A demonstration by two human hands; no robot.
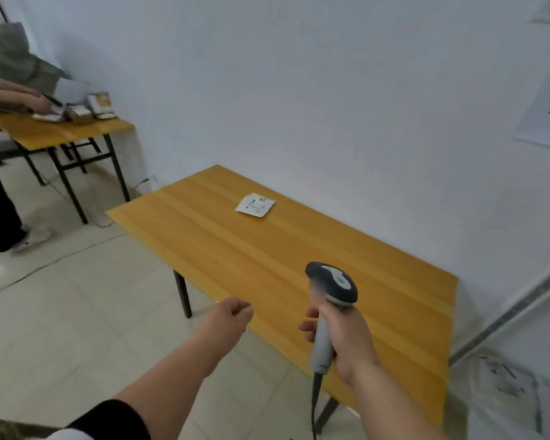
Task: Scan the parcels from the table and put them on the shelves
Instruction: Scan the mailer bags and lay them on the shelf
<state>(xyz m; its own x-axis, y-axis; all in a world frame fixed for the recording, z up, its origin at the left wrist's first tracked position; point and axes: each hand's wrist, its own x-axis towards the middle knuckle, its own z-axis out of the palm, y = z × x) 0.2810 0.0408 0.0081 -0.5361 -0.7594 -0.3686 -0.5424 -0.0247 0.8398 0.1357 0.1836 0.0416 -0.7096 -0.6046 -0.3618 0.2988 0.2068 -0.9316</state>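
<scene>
White plaster wall backs a rectangular yellow wood-grain table [267, 249] on black metal legs. Near its far edge lies a flat, square white paper parcel [255, 205] (label print too small to read), well apart from both hands. The right hand [346, 338] wraps its fingers round the smooth grey-and-white plastic barcode scanner [329, 300]. The left hand [234, 314] is curled into an empty fist.

Parcel [255, 205] label print seemingly illegible (too small); nothing readable
</scene>
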